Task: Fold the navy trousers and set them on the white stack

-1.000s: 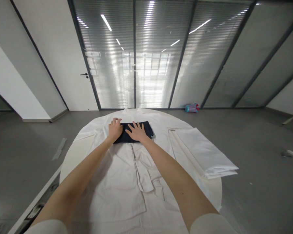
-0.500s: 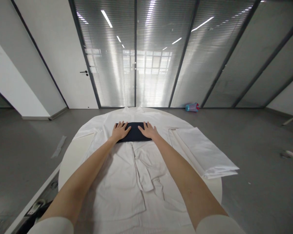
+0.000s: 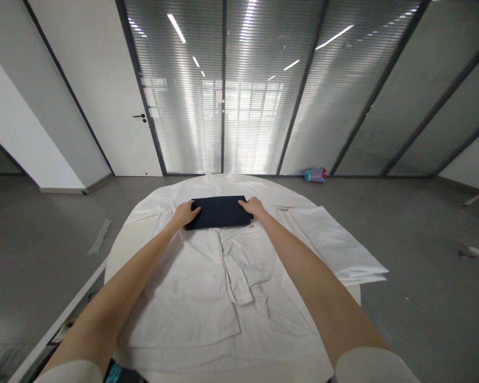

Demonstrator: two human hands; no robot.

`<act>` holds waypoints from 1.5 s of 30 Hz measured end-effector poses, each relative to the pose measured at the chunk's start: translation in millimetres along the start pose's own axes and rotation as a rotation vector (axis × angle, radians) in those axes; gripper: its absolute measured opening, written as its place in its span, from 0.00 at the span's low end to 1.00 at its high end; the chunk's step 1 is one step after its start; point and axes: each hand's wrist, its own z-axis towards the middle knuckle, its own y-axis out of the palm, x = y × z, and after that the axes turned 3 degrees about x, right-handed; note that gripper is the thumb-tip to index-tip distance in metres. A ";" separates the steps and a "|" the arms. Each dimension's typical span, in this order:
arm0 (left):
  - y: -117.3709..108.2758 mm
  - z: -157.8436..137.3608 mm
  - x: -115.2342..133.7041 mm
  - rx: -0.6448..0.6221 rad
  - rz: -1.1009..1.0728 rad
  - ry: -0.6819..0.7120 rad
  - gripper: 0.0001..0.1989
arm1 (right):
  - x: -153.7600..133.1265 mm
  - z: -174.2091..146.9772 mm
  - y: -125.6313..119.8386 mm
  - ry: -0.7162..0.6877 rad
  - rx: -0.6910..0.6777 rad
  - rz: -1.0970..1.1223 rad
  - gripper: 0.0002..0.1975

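Note:
A flat, dark navy rectangle [image 3: 219,211] lies on a white garment [image 3: 179,303] near the far side of the round table. Whether it is folded cloth or a stiff panel, I cannot tell. My left hand [image 3: 186,214] grips its left end, thumb on top and fingers curled at the edge. At the right end, my right hand [image 3: 253,207] pinches the upper corner with the thumb over it. The garment spreads toward me, with a wrinkled front opening and a loose strip down its middle. Its folded part [image 3: 335,239] overhangs the table on the right.
The round, pale table [image 3: 141,229] shows at its left side. Beyond it stand glass partitions with blinds [image 3: 251,106] and a white door [image 3: 131,143]. A blue and red basket-like object [image 3: 315,175] lies on the grey floor. A clear plastic strip [image 3: 99,236] is at left.
My hands have gone from lying flat on the dark rectangle to gripping its two ends, farther apart. More of its surface shows. The view has shifted slightly.

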 end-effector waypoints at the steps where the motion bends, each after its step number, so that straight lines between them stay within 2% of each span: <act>1: -1.3 4.3 -0.2 0.000 -0.033 -0.022 0.26 | -1.9 2.3 0.6 0.019 -0.008 0.027 0.26; 5: -5.9 25.6 2.0 0.000 -0.170 -0.160 0.28 | -10.7 6.4 3.3 0.106 -0.045 0.178 0.25; 8: -10.0 33.8 5.0 -0.064 -0.323 -0.246 0.25 | -15.2 4.0 4.2 0.163 -0.082 0.317 0.23; 12: -19.3 23.4 6.6 -0.204 -0.548 -0.259 0.22 | -16.4 -3.1 2.9 0.153 -0.155 0.502 0.17; 16: -33.5 3.8 4.8 -0.297 -0.757 -0.220 0.28 | -20.2 -13.1 -6.7 0.079 -0.209 0.662 0.10; 19: -42.4 -1.6 15.2 -0.245 -0.858 -0.147 0.34 | -23.0 -26.5 -30.9 0.042 -0.202 0.751 0.13; 21: -45.1 0.6 34.6 -0.153 -0.899 -0.026 0.35 | -18.3 -40.5 -59.0 0.021 -0.197 0.785 0.17; 23: -44.4 5.3 65.0 -0.083 -0.932 0.094 0.34 | -4.4 -59.1 -94.5 -0.012 -0.190 0.813 0.18; 25: -39.5 9.9 104.7 -0.079 -0.941 0.157 0.33 | 18.4 -81.3 -131.9 -0.055 -0.171 0.865 0.17; 27: -30.0 12.7 151.0 -0.146 -0.952 0.203 0.33 | 47.4 -104.9 -165.0 -0.073 -0.112 0.954 0.15; 30: -6.4 13.8 224.8 -0.326 -0.959 0.278 0.33 | 94.7 -136.9 -198.4 0.006 0.086 1.085 0.14; 33: 25.4 14.1 292.3 -0.482 -0.891 0.290 0.33 | 140.1 -159.2 -211.0 0.102 0.276 1.147 0.14; 36: 60.2 15.5 341.4 -0.536 -0.773 0.302 0.33 | 179.4 -170.4 -209.4 0.131 0.379 1.141 0.16; 38: 83.2 16.8 359.7 -0.572 -0.698 0.337 0.31 | 200.2 -173.9 -203.7 0.151 0.424 1.102 0.20; 40: 105.1 17.6 366.7 -0.640 -0.631 0.370 0.30 | 215.4 -177.1 -195.8 0.179 0.465 1.035 0.26; 42: 125.4 17.8 365.6 -0.680 -0.560 0.404 0.28 | 224.5 -181.5 -187.6 0.210 0.485 0.926 0.33; 45: 149.5 17.6 361.1 -0.636 -0.501 0.453 0.28 | 228.4 -190.4 -179.3 0.208 0.481 0.770 0.44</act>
